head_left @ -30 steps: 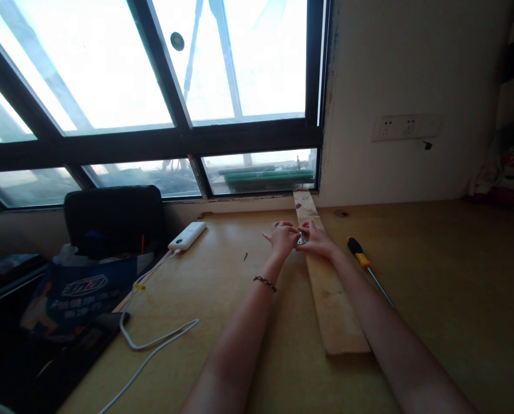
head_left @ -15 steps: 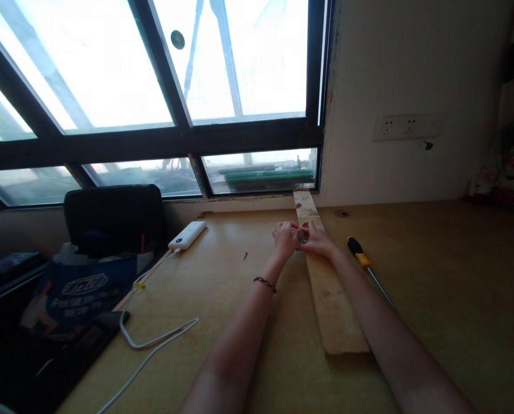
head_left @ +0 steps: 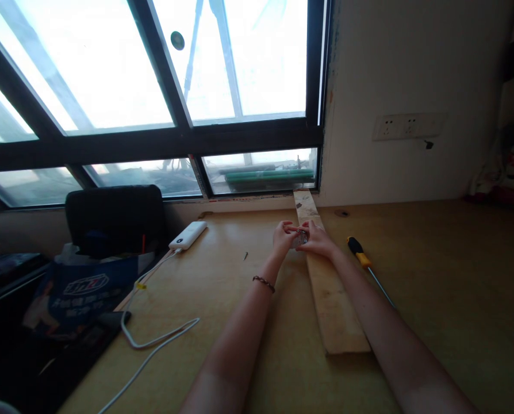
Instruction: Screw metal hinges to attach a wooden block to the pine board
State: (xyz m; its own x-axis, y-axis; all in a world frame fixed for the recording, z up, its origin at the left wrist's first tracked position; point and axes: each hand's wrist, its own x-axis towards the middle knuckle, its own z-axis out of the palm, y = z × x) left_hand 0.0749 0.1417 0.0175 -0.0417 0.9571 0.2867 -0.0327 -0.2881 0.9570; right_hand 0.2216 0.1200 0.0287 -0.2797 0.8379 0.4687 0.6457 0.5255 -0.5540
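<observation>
A small silvery metal hinge (head_left: pixel 302 237) with screw holes is held over the wooden board (head_left: pixel 337 310). My right hand (head_left: pixel 317 238) grips its right side between thumb and fingers. At its upper left, my left hand (head_left: pixel 284 234) is curled with the fingertips pinched at the hinge's edge; whether a small screw is between them I cannot make out. A short dark screw (head_left: pixel 246 255) lies on the table to the left of my hands. To the right of the board rests a screwdriver (head_left: pixel 361 257) with a black and yellow handle.
The board lies lengthwise on the wooden table (head_left: pixel 222 356), its far end at the window sill. A white power bank (head_left: pixel 188 236) with a white cable (head_left: pixel 162 339) sits near the left edge. A black chair (head_left: pixel 114 213) and a blue bag (head_left: pixel 84 293) stand beyond that edge.
My left hand has opened slightly and tilted away, so more of the hinge shows. My right hand keeps its hold in nearly the same place.
</observation>
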